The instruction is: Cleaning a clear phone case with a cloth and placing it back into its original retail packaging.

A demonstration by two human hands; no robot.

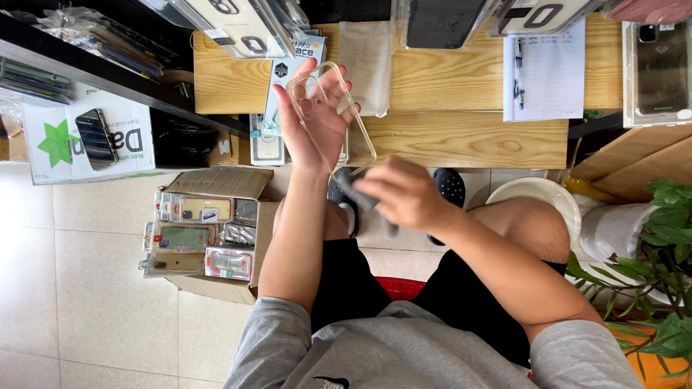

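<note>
**Clear phone case in your left hand, dark cloth in your right**

Your right hand (407, 193) is nearest, held above your knees with its fingers (380, 189) closed round a small dark cloth (360, 196) (it is blurred, so how tightly you pinch it cannot be told). One end of the cloth hangs loose below your fist, which suggests something soft, limp and very light.

Just beyond it, your left hand (317, 119) is raised with the palm open and the fingers spread behind a clear phone case (333, 115). Your thumb and fingertips rest along the case's edges, so it lies cradled rather than clamped. My guess is that it weighs next to nothing, bends if squeezed across its open middle, and is slick on its glossy back. Hold it by the long side rims, where the wall looks stiffest, and keep clear of the camera cut-out corner near the top.

Farther off, the wooden worktop (461, 137) carries packaged cases and a lined notepad (551, 72) with a pen. Down on the tiled floor to your left, a cardboard box (216, 184) holds more packaged cases.
</note>
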